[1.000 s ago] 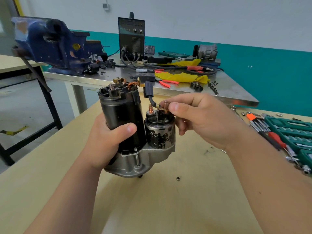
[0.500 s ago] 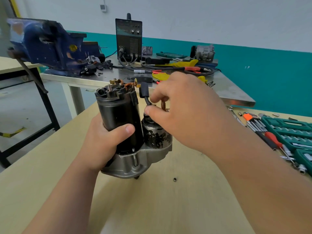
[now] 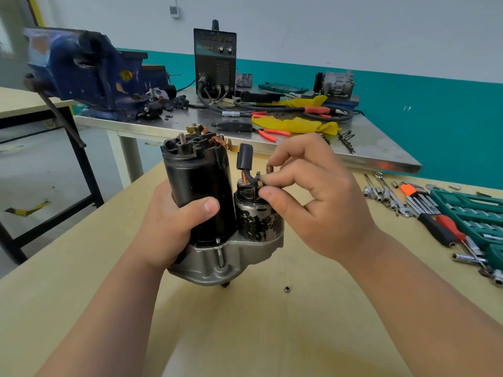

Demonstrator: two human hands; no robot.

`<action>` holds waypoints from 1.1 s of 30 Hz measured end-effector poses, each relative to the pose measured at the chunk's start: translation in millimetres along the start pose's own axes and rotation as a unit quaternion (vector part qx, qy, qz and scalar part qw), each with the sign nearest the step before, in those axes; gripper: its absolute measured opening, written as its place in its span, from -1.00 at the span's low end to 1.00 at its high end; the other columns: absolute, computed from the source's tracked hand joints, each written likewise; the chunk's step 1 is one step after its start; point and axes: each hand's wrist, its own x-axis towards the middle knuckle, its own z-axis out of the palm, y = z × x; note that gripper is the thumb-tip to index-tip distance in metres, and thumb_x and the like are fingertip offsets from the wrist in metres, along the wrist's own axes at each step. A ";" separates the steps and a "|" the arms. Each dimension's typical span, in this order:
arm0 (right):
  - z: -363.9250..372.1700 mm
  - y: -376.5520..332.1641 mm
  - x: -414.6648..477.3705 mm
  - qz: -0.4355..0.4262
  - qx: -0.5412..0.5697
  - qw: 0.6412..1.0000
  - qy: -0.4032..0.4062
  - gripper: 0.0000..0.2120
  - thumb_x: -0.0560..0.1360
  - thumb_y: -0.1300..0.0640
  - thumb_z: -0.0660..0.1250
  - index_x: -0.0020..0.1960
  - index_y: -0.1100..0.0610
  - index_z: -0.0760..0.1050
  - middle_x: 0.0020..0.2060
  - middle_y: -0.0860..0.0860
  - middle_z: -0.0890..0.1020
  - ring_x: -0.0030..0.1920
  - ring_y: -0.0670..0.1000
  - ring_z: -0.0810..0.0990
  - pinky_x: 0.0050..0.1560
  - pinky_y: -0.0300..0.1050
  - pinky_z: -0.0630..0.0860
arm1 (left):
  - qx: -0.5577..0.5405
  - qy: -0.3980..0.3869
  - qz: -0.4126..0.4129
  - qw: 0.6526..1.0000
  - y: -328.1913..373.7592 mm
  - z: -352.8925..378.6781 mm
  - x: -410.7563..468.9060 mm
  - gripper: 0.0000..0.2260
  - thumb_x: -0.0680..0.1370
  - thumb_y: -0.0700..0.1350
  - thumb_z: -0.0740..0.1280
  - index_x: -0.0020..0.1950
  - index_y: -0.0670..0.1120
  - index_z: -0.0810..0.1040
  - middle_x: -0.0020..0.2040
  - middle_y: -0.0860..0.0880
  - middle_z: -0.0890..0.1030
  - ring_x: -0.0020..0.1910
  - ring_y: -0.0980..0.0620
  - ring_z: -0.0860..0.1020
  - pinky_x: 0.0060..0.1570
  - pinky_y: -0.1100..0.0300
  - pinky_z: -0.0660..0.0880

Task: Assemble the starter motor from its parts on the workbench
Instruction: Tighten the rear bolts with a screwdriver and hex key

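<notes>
Change: the right hand (image 3: 318,197) has drawn back to the right since half a second ago, uncovering the top of the solenoid (image 3: 258,221); the starter motor (image 3: 201,191) stands as it did.
Surface: a pale wooden workbench (image 3: 245,336), with a small nut (image 3: 287,289) lying just in front of the motor.
Right edge: loose wrenches (image 3: 386,191), a red-handled screwdriver (image 3: 449,227) and a green socket case (image 3: 473,213), well apart from the motor.
Room: behind stands a steel table (image 3: 381,153) carrying a blue vise (image 3: 87,74), a black welder box (image 3: 215,61), a yellow cloth (image 3: 294,125) and red-handled pliers (image 3: 272,133); the wall is white above a teal band.
Motor: upright on the bench, grey housing at the bottom, solenoid touching its right side.
Left grip: the left hand (image 3: 168,224) is wrapped round the black body, thumb across the front.
Right grip: thumb and forefinger pinch the metal end of the black lead (image 3: 245,159) at the solenoid's top.
Lead: it arches from the motor's top down to the terminals, beside a copper stud (image 3: 269,168).
</notes>
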 end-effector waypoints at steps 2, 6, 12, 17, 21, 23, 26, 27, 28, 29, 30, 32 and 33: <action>0.2 2.5 -3.8 -0.013 -0.006 1.000 0.011 -0.96 0.44 0.32 0.43 -0.15 0.31 0.60 -0.05 0.14 0.49 -0.11 -0.02 0.50 0.02 -0.27 0.46 | -0.002 -0.005 0.001 1.000 -0.8 -0.1 1.1 -0.54 0.31 0.08 0.40 0.11 -0.14 0.56 -0.04 -0.25 0.63 -0.03 -0.24 0.64 -0.10 -0.09 0.60; -3.6 3.8 -8.0 -0.001 0.045 0.999 -0.001 -0.92 0.45 0.24 0.36 -0.10 0.21 0.61 -0.03 0.10 0.54 -0.06 -0.03 0.56 0.03 -0.22 0.48 | -0.015 -0.024 0.010 1.000 -2.4 0.4 1.1 -0.62 0.32 0.05 0.39 0.09 -0.03 0.60 -0.07 -0.16 0.65 -0.05 -0.19 0.64 -0.12 -0.03 0.60; -12.9 32.2 -8.3 0.380 0.300 0.874 0.043 -0.82 0.50 0.16 0.26 -0.21 0.02 0.59 -0.24 -0.03 0.67 -0.19 0.00 0.65 -0.16 -0.03 0.60 | -0.016 -0.043 0.024 0.999 -2.4 -1.8 -0.5 -0.60 0.31 0.21 0.49 0.08 0.09 0.61 -0.09 0.00 0.66 -0.07 -0.07 0.65 -0.14 0.08 0.59; -2.1 67.0 -46.5 0.453 -0.035 0.842 -0.291 -0.87 0.57 0.07 0.26 -0.07 -0.01 0.59 -0.20 -0.13 0.64 -0.21 -0.12 0.59 -0.11 -0.17 0.53 | -0.012 -0.033 0.016 0.999 -3.0 -3.5 0.8 -0.58 0.31 0.24 0.48 0.09 0.10 0.61 -0.06 -0.01 0.66 -0.04 -0.08 0.65 -0.12 0.04 0.62; 5.4 70.0 -55.6 0.424 -0.090 0.830 -0.350 -0.86 0.55 0.01 0.28 0.02 -0.02 0.59 -0.09 -0.13 0.61 -0.09 -0.12 0.56 -0.10 -0.22 0.46 | -0.025 -0.010 0.020 0.999 -6.3 -10.7 2.5 -0.67 0.32 0.09 0.42 0.07 0.08 0.60 -0.08 -0.02 0.64 -0.05 -0.11 0.63 -0.13 -0.02 0.60; 11.1 67.2 -57.4 0.410 -0.098 0.830 -0.364 -0.84 0.54 -0.01 0.28 0.03 -0.01 0.59 -0.08 -0.13 0.61 -0.06 -0.08 0.56 -0.04 -0.18 0.49 | -0.044 0.015 0.012 0.999 -7.4 -17.1 1.5 -0.65 0.31 0.04 0.38 0.08 0.05 0.60 -0.05 -0.07 0.63 -0.03 -0.17 0.62 -0.10 -0.11 0.59; 26.9 59.0 -55.8 0.383 -0.117 0.833 -0.381 -0.80 0.54 -0.06 0.27 0.09 -0.02 0.57 -0.01 -0.10 0.59 -0.01 -0.04 0.55 0.03 -0.12 0.51 | -0.065 0.056 0.000 0.996 -9.1 -30.3 -1.6 -0.63 0.29 0.04 0.36 0.08 0.03 0.62 -0.05 -0.08 0.63 -0.03 -0.17 0.62 -0.03 -0.17 0.55; 32.4 56.5 -53.3 0.375 -0.122 0.838 -0.376 -0.78 0.53 -0.08 0.27 0.11 -0.02 0.56 0.01 -0.09 0.59 0.00 -0.04 0.55 0.04 -0.11 0.52 | -0.070 0.064 -0.002 0.996 -10.0 -33.9 -2.6 -0.61 0.29 0.04 0.35 0.09 0.02 0.61 -0.03 -0.09 0.63 -0.02 -0.19 0.60 0.01 -0.21 0.52; 37.6 54.4 -50.7 0.367 -0.126 0.842 -0.376 -0.75 0.52 -0.11 0.28 0.12 -0.03 0.55 0.01 -0.08 0.59 0.00 -0.03 0.55 0.04 -0.10 0.52 | -0.076 0.070 -0.005 0.995 -10.4 -36.5 -3.5 -0.59 0.29 0.04 0.35 0.11 0.00 0.60 -0.01 -0.13 0.61 0.01 -0.23 0.59 0.04 -0.27 0.50; 42.6 52.8 -48.0 0.356 -0.130 0.842 -0.384 -0.72 0.50 -0.13 0.30 0.13 -0.02 0.55 0.01 -0.07 0.59 0.00 -0.02 0.56 0.04 -0.09 0.53 | -0.081 0.074 -0.006 0.994 -10.9 -37.7 -4.1 -0.57 0.29 0.03 0.35 0.13 -0.03 0.59 0.02 -0.15 0.60 0.03 -0.25 0.57 0.06 -0.30 0.48; 47.3 51.4 -45.1 0.340 -0.137 0.840 -0.400 -0.71 0.49 -0.13 0.31 0.12 0.01 0.56 0.00 -0.05 0.60 -0.02 -0.01 0.57 0.04 -0.07 0.54 | -0.083 0.076 -0.007 0.994 -11.0 -38.3 -4.5 -0.55 0.29 0.03 0.35 0.15 -0.05 0.58 0.03 -0.17 0.59 0.04 -0.26 0.57 0.07 -0.32 0.47; 55.0 48.7 -40.8 0.307 -0.160 0.832 -0.433 -0.72 0.50 -0.07 0.31 0.06 0.11 0.60 -0.02 0.03 0.64 -0.04 0.05 0.60 0.01 -0.02 0.57 | -0.080 0.068 -0.016 0.994 -11.0 -37.6 -5.2 -0.50 0.30 0.04 0.35 0.19 -0.12 0.54 0.04 -0.21 0.58 0.03 -0.26 0.57 0.06 -0.31 0.47; 57.6 48.1 -40.2 0.298 -0.170 0.827 -0.444 -0.72 0.51 -0.03 0.30 0.04 0.15 0.61 -0.03 0.07 0.65 -0.05 0.08 0.61 0.00 0.01 0.58 | -0.079 0.062 -0.020 0.995 -10.9 -37.2 -5.5 -0.49 0.30 0.04 0.35 0.19 -0.14 0.53 0.03 -0.21 0.58 0.02 -0.25 0.58 0.05 -0.29 0.48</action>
